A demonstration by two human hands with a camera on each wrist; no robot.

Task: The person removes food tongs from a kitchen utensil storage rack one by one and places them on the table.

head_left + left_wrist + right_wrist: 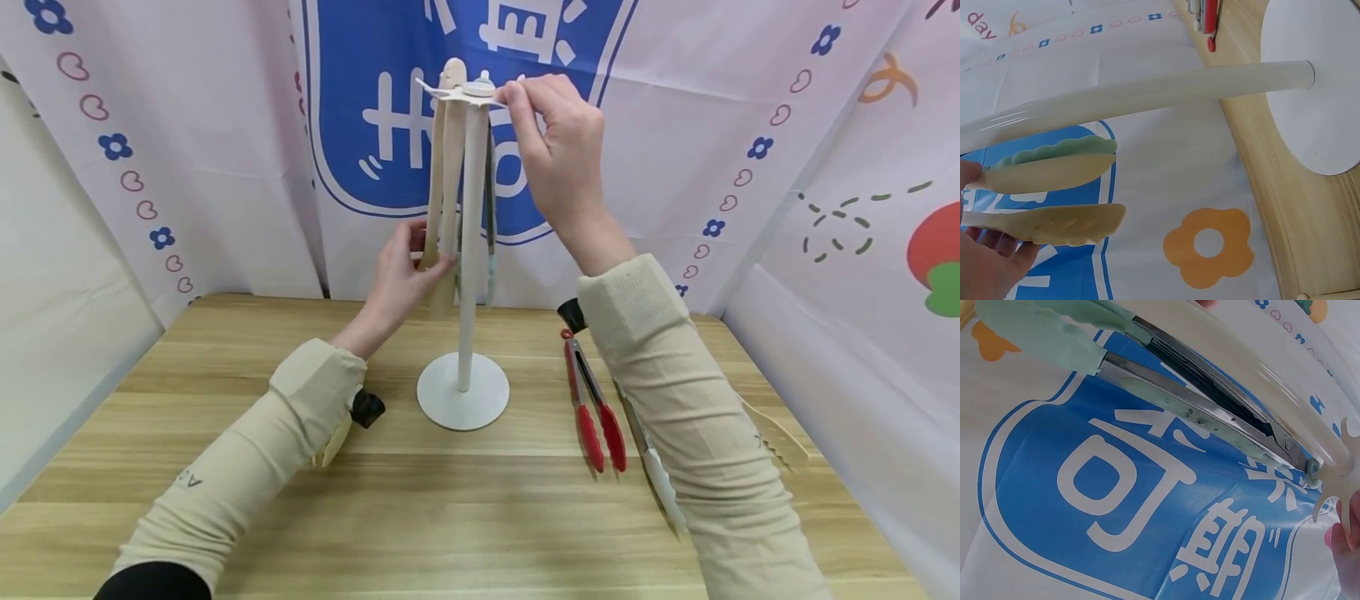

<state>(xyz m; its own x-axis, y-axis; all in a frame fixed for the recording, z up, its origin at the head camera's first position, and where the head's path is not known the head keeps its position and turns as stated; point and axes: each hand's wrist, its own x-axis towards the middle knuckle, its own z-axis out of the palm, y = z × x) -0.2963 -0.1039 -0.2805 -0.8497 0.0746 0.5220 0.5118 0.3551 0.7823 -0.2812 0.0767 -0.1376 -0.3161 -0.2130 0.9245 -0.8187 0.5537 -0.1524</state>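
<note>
A white stand (471,250) with a round base (462,408) and a hooked top (457,94) stands upright on the wooden table. Cream tongs (452,142) hang from its left side; their two arms are spread apart in the left wrist view. My left hand (401,271) holds these tongs low down, thumb on one arm and fingers on the other. At the top, my right hand (558,133) pinches an edge of the hooked top. Mint-green tongs with metal arms (1172,403) hang behind the pole, their loop on a hook in the right wrist view.
Red-tipped tongs (592,408) lie right of the base. Beside them, partly under my right sleeve, is a white-ended metal utensil (663,483). A cream toothed utensil (780,433) lies farther right. Something yellowish (330,446) shows beneath my left forearm. A printed cloth (247,208) hangs behind.
</note>
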